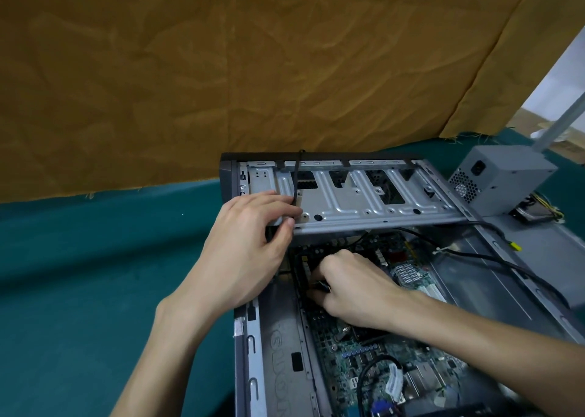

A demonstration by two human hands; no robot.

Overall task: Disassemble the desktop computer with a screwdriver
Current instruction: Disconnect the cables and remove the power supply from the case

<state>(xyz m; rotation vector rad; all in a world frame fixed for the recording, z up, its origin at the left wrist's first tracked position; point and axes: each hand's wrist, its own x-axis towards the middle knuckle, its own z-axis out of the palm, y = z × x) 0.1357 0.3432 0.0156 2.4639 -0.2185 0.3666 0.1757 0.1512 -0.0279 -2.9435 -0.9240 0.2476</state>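
Head view: left hand grips the raised drive cage edge; right hand pinches a dark connector on the motherboard.

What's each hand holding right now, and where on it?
The left hand grips the near left edge of the raised drive cage. The right hand pinches a small dark connector on the motherboard.
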